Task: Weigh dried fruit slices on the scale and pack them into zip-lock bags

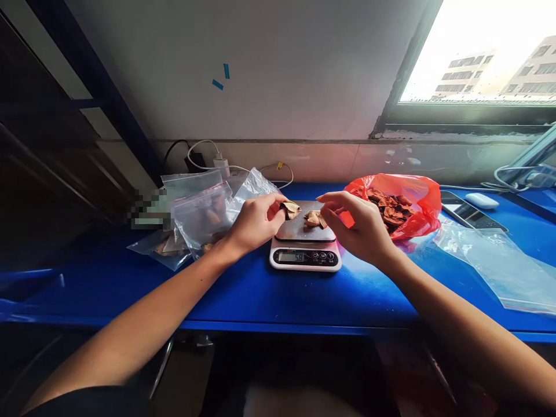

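Note:
A small kitchen scale [306, 263] stands on the blue table, its display reading what looks like 5.8. My left hand [259, 223] pinches a pale brown dried slice [291, 209] over the left part of the metal weighing plate [303, 233]. More dried pieces [313, 219] lie on the right part of that plate. Beside them is my right hand [360, 223], thumb and forefinger apart; whether the thumb touches the pieces I cannot tell. Behind the right hand, a red plastic bag [423, 200] lies open with many reddish-brown dried slices [393, 211] inside.
Clear zip bags [204, 208], some with dried pieces, are piled on the left. Flat zip bags [512, 272] lie on the right, near a phone [469, 211] and a white case [481, 201]. A charger [221, 166] and cables run along the wall. The table's front edge [304, 327] is close.

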A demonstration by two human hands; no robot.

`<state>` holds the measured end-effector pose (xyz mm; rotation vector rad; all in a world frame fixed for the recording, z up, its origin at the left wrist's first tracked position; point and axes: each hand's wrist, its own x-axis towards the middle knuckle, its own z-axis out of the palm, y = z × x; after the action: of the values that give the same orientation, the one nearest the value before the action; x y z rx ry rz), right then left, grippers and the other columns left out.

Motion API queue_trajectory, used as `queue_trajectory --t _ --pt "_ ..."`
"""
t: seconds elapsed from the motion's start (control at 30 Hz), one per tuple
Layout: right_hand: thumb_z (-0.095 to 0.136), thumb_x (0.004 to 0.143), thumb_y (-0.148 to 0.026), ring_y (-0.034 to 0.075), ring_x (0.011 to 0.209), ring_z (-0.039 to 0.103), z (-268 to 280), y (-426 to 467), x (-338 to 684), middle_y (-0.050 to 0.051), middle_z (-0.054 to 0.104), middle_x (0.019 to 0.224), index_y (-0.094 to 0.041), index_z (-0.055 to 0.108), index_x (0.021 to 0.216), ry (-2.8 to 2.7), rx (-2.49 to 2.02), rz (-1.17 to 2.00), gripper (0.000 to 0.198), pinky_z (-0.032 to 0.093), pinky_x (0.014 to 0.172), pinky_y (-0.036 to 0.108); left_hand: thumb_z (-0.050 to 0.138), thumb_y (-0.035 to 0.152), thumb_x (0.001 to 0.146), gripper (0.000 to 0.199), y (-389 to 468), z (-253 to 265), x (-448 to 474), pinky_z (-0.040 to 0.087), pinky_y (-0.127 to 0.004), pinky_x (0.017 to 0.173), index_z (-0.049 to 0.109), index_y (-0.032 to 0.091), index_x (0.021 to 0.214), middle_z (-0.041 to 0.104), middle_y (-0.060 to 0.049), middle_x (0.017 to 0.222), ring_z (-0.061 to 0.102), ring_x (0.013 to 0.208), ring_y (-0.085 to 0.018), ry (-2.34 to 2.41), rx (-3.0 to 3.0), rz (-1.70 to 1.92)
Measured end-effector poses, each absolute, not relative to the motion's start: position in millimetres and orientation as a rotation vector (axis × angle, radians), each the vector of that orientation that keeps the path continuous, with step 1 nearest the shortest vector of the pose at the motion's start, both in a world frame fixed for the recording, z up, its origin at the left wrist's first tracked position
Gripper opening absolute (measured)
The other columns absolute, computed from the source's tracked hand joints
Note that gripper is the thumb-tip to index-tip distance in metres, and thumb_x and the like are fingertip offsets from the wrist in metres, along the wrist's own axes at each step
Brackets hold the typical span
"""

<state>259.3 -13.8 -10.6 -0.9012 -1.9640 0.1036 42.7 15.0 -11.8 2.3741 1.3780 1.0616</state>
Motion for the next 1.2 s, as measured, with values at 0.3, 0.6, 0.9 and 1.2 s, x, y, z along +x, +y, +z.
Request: queue_trajectory --t 0.3,0.6,0.9,1.2 --pt "0.047 0.091 -0.021 0.014 0.073 0.062 -7 -8 273 0.005 0.068 0.086 -0.019 0.063 0.097 -2.064 -0.868 -0.109 0.017 0.049 0.068 0.028 0.056 0.032 0.085 0.020 22 -18 44 0.045 -0.030 0.067 0.067 0.016 0.086 0.065 -0.003 0.076 0.059 0.068 -0.017 1.570 2.518 0.847" --pt "0.054 0.086 -0.021 0.016 0.084 0.063 13 4 323 0.010 0.060 0.100 -0.019 0.062 0.105 -1.516 -1.050 -0.460 0.020 0.053 0.077 0.030 0.050 0.022 0.087 0.022 23 -1 30 0.048 -0.031 0.079 0.069 0.016 0.096 0.071 -0.006 0.094 0.063 0.079 -0.019 1.629 2.513 0.955" --pt "0.059 0.074 -0.010 0.013 0.072 0.054 2 33 361 0.009 0.053 0.093 -0.014 0.064 0.094 -1.224 -1.365 -0.429 0.021 0.049 0.076 0.034 0.049 0.031 0.089 0.023 24 -1 26 0.045 -0.030 0.067 0.069 0.021 0.095 0.072 -0.004 0.090 0.063 0.075 -0.019 1.702 2.541 0.794" --pt "0.057 0.073 -0.011 0.018 0.072 0.051 -20 59 385 0.007 0.057 0.071 -0.016 0.065 0.086 -1.455 -1.617 -0.316 0.016 0.041 0.072 0.033 0.045 0.035 0.092 0.028 27 3 16 0.047 -0.034 0.081 0.067 0.023 0.105 0.070 -0.005 0.103 0.063 0.094 -0.024 1.785 2.672 0.543"
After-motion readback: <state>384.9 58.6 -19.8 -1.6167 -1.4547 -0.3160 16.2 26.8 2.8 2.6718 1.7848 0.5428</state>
